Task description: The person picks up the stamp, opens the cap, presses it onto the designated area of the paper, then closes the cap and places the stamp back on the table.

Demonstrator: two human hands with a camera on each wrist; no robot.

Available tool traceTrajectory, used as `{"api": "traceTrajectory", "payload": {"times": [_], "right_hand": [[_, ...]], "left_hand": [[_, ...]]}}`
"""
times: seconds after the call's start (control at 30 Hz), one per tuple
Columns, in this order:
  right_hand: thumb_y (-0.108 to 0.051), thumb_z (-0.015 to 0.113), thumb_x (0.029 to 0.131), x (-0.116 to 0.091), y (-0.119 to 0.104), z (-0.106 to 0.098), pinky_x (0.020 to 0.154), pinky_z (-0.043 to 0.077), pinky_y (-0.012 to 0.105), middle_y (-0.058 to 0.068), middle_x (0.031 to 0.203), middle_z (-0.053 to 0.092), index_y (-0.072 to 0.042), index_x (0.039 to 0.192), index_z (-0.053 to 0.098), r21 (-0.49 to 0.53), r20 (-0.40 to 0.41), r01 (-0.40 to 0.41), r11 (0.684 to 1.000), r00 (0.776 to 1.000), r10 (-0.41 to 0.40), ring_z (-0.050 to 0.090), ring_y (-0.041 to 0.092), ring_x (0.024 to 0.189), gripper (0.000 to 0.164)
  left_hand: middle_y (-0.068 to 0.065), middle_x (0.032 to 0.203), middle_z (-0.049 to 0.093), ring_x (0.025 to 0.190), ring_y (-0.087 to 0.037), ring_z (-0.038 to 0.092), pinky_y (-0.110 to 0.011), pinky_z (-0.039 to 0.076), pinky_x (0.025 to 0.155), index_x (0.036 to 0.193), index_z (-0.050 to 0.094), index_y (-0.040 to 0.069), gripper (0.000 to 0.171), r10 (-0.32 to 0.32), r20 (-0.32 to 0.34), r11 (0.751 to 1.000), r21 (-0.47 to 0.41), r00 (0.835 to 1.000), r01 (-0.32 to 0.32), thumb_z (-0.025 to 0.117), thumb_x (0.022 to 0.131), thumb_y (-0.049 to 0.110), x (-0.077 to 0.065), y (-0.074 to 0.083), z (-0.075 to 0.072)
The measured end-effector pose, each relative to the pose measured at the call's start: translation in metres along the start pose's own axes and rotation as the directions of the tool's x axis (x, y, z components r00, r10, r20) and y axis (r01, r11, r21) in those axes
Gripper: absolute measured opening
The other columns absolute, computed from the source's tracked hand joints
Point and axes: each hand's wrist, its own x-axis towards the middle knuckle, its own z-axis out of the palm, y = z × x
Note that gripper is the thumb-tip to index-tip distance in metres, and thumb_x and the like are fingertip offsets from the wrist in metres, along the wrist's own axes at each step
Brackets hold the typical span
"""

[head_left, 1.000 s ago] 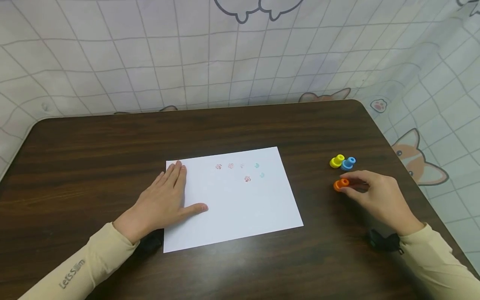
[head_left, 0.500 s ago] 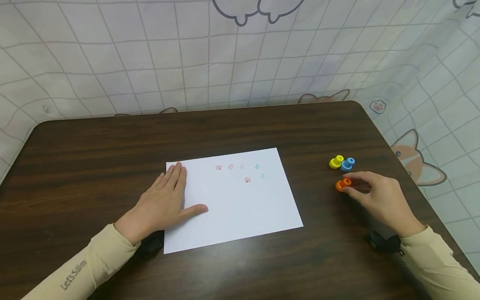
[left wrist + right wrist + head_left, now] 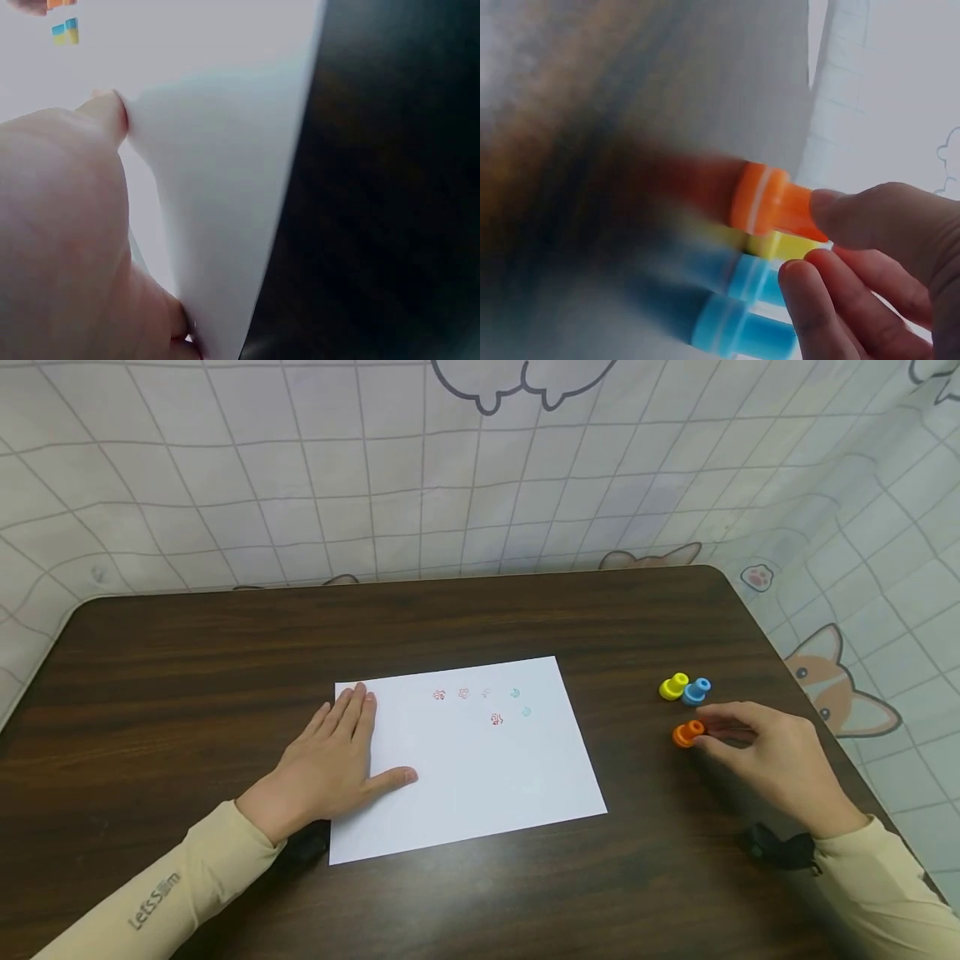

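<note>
My left hand (image 3: 324,768) lies flat on the left part of a white sheet of paper (image 3: 480,777), fingers straight and thumb spread. Small red and green stamped prints mark the paper's upper part. On the right, an orange stamp (image 3: 687,733) stands on the table beside the fingertips of my right hand (image 3: 772,760). In the right wrist view the thumb (image 3: 885,217) overlaps the end of its handle, and the fingers are bent below it. A yellow stamp (image 3: 674,686) and a blue stamp (image 3: 697,691) stand close together just beyond.
The right wrist view shows a further light-blue stamp (image 3: 742,330), hidden by my hand in the head view. A dark wood-grain table (image 3: 225,643) carries everything. A white gridded curtain (image 3: 300,485) hangs behind its far edge and along the right side.
The orange stamp shifted slightly right, then stayed put. My right fingers and thumb have since drawn back a little to the right from it. The left hand and paper have not moved.
</note>
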Motion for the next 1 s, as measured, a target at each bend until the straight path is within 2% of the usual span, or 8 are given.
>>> {"api": "traceTrajectory", "payload": {"times": [0.1,0.3,0.4,0.53,0.73,0.9,1.0], "right_hand": [[-0.01,0.09,0.077,0.003,-0.003,-0.006,0.07,0.043,-0.003,0.012,0.097,0.082,-0.011,0.11,0.078,0.024,-0.013,0.009,1.0,1.0,-0.009,0.048,-0.037,0.085,0.035],[0.0,0.089,0.075,0.014,-0.007,-0.017,0.07,0.045,-0.005,0.016,0.102,0.08,-0.007,0.109,0.078,0.083,-0.049,0.035,0.996,0.998,-0.031,0.054,-0.035,0.086,0.036],[0.004,0.088,0.075,0.021,-0.008,-0.02,0.073,0.048,-0.004,-0.009,0.102,0.08,-0.006,0.11,0.077,0.144,-0.053,0.029,0.989,0.998,-0.021,0.06,-0.03,0.086,0.038],[-0.001,0.087,0.08,0.028,-0.005,-0.023,0.072,0.049,-0.003,-0.04,0.099,0.063,-0.009,0.113,0.077,0.172,-0.042,-0.01,0.985,0.999,0.018,0.062,-0.027,0.085,0.036],[-0.012,0.086,0.084,0.037,0.0,-0.021,0.073,0.049,-0.003,-0.041,0.097,0.064,-0.01,0.116,0.076,0.216,-0.008,-0.095,0.972,0.995,0.099,0.063,-0.026,0.085,0.033],[-0.021,0.081,0.091,0.044,0.005,-0.022,0.076,0.051,0.0,-0.037,0.1,0.067,-0.01,0.123,0.072,0.282,0.061,-0.179,0.943,0.984,0.169,0.066,-0.02,0.088,0.035],[-0.029,0.079,0.093,0.049,0.009,-0.022,0.076,0.051,0.001,-0.037,0.101,0.068,-0.013,0.126,0.071,0.283,0.096,-0.22,0.933,0.975,0.201,0.067,-0.019,0.09,0.037]], "left_hand": [[-0.028,0.171,0.014,0.16,-0.046,0.016,-0.061,0.018,0.131,0.161,0.017,-0.01,0.112,0.001,-0.004,1.0,-0.001,1.0,-0.001,0.053,0.094,0.074,-0.001,0.0,-0.002],[-0.029,0.171,0.015,0.16,-0.047,0.018,-0.061,0.02,0.13,0.16,0.018,-0.01,0.113,0.004,-0.011,1.0,-0.01,1.0,-0.004,0.053,0.094,0.074,-0.001,0.0,-0.003],[-0.029,0.171,0.014,0.16,-0.047,0.017,-0.061,0.019,0.131,0.16,0.018,-0.01,0.112,0.003,-0.004,1.0,-0.017,1.0,-0.003,0.053,0.094,0.074,-0.001,0.0,-0.003],[-0.028,0.171,0.015,0.16,-0.046,0.018,-0.06,0.02,0.131,0.16,0.02,-0.01,0.112,0.006,-0.005,1.0,-0.018,1.0,-0.006,0.053,0.094,0.074,-0.001,0.001,-0.004],[-0.028,0.171,0.015,0.16,-0.046,0.017,-0.06,0.019,0.131,0.16,0.019,-0.01,0.113,-0.001,0.002,1.0,-0.021,1.0,0.001,0.054,0.093,0.075,-0.001,0.002,-0.004],[-0.028,0.172,0.014,0.161,-0.045,0.016,-0.06,0.019,0.131,0.16,0.018,-0.01,0.113,-0.004,0.007,1.0,-0.013,1.0,0.004,0.053,0.094,0.074,0.0,0.001,-0.002],[-0.028,0.171,0.014,0.161,-0.045,0.017,-0.06,0.019,0.131,0.16,0.019,-0.01,0.112,-0.002,0.005,1.0,-0.007,1.0,0.002,0.053,0.094,0.074,0.0,0.0,-0.001]]}}
